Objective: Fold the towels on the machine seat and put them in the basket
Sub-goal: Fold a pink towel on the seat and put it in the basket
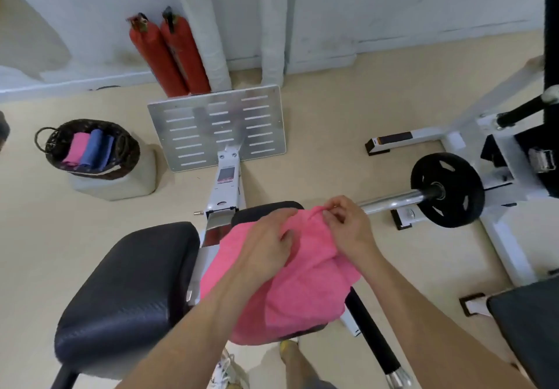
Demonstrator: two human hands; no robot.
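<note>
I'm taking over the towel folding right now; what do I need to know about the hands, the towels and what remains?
Left hand: grips the pink towel near its middle.
Right hand: pinches the towel's far edge.
Pink towel: rumpled, not yet folded, draped over the right seat pad.
Basket: on the floor to the left, holding folded towels, pink and blue.
Done: those towels are folded and in the basket.
Left: fold the pink towel and put it in the basket.

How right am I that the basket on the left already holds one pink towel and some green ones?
Wrong colour: the head view shows the basket holding one pink towel and blue towels, not green ones.
</note>
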